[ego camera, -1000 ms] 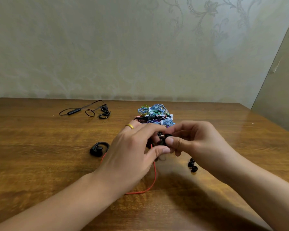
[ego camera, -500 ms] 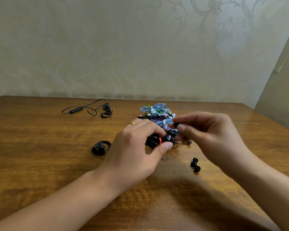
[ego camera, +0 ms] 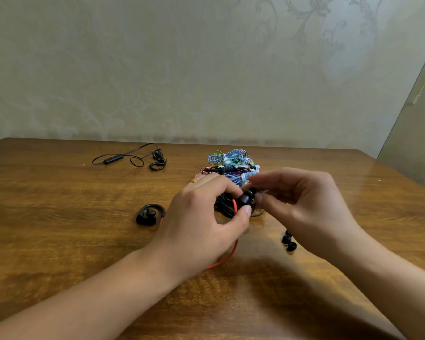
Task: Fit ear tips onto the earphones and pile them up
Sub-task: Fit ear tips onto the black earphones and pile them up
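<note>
Pinching black earbud, red cable, both hands, wooden table

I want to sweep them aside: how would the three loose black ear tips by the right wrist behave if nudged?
The loose ear tips look small and rounded, so they would probably roll or scatter on the glossy table. They are likely very light, and possibly soft to pinch.

Bare wooden table wide open on the near left, broad free stretch along the front edge too. Far centre blocked by a tangled earphone pile, just behind both hands. Black earphone set strung across far left. Lone ear-hook bud just left of the left hand. Three loose ear tips close under the right hand. Open wood beyond, far right.
</note>
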